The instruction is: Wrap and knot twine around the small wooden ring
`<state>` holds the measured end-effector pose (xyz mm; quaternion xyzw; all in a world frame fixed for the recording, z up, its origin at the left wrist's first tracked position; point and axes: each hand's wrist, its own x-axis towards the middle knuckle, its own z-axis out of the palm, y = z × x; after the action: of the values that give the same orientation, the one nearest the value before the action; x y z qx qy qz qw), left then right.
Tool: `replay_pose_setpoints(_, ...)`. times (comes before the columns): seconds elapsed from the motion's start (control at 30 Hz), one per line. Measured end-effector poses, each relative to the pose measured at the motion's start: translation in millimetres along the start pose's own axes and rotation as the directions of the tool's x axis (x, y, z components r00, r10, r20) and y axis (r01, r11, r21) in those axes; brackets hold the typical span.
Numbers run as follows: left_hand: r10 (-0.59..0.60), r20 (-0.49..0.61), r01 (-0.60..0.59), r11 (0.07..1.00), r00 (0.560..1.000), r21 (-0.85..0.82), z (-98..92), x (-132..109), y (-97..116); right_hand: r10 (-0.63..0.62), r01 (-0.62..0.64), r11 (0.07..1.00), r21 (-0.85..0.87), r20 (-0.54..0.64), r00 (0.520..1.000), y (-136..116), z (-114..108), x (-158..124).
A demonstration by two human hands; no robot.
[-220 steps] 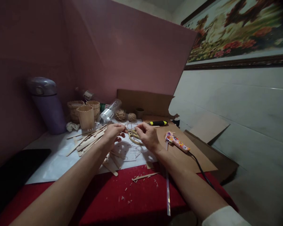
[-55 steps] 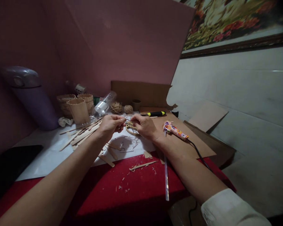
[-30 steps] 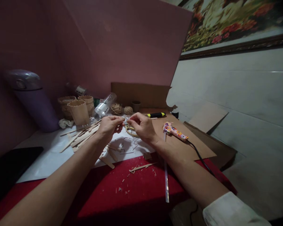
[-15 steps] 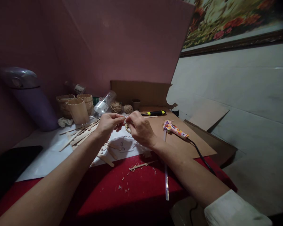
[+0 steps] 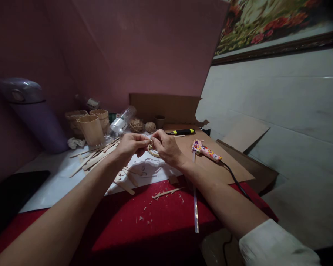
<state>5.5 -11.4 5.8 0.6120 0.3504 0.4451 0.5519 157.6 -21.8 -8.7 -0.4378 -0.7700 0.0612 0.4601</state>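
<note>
My left hand (image 5: 130, 145) and my right hand (image 5: 165, 146) meet above the white sheet (image 5: 55, 181), fingertips pinched together on a thin pale string (image 5: 148, 138) between them. Just under the hands lie scissors with tan loop handles (image 5: 153, 152). Loose wooden craft sticks (image 5: 98, 157) are scattered left of my left hand, and a few more lie below it (image 5: 126, 186). A flower-patterned glue gun (image 5: 205, 151) rests on brown cardboard (image 5: 224, 171) right of my right hand.
Stick-built cups (image 5: 91, 129), a clear bottle (image 5: 119, 123), two twine balls (image 5: 142, 126) and a yellow-black knife (image 5: 181, 132) stand at the back. A purple flask (image 5: 33, 114) is at left. A clear glue stick (image 5: 195, 207) and wood chips lie on the red cloth (image 5: 155, 225).
My hands have drawn closer together until the fingertips nearly touch, and they have risen slightly over the scissors. The view has shifted a little; nothing else on the table has moved.
</note>
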Motion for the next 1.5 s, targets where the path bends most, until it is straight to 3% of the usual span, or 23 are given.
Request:
replay_pose_setpoints(0.43, -0.026, 0.086, 0.04, 0.986, 0.996, -0.162, 1.6, 1.2, -5.0, 0.021, -0.021, 1.0, 0.007, -0.049, 0.999, 0.0, 0.3, -1.5)
replay_pose_setpoints(0.73, -0.02, 0.099, 0.032, 0.993, 0.995, -0.116, 4.2, -2.0, -1.7, 0.005, -0.009, 0.999, -0.046, -0.078, 0.997, 1.6, 3.1, -2.7)
replay_pose_setpoints(1.0, 0.005, -0.052, -0.01, 0.996, 0.999, -0.092, 3.1, 2.8, -4.9, -0.067, 0.048, 0.989, -0.141, -0.129, 0.989, 3.2, -1.4, -0.3)
replay_pose_setpoints(1.07, 0.004, -0.084, -0.011, 0.996, 0.996, -0.089, 3.3, 2.8, -3.1, -0.028, 0.015, 0.996, -0.093, -0.139, 0.99, 5.0, -1.9, 2.0)
replay_pose_setpoints(1.23, 0.011, -0.106, -0.015, 0.999, 0.994, -0.045, 2.3, 2.7, -0.1, 0.239, -0.232, 0.941, 0.244, 0.003, 0.971, 14.5, -0.9, 7.9)
replay_pose_setpoints(1.33, 0.007, -0.097, -0.007, 1.0, 0.995, -0.004, 1.7, 2.9, -0.6, 0.29, -0.31, 0.88, 0.361, 0.11, 0.951, 18.1, -2.2, 8.8)
replay_pose_setpoints(1.4, 0.009, -0.067, -0.008, 1.0, 0.998, 0.021, 1.7, 2.6, -1.0, 0.231, -0.272, 0.908, 0.319, 0.16, 0.96, 17.5, -4.2, 8.0)
replay_pose_setpoints(1.5, 0.004, -0.02, -0.003, 0.998, 1.0, 0.056, 2.1, 2.0, -0.8, 0.122, -0.136, 0.986, 0.099, 0.134, 0.983, 14.1, -7.9, 5.9)
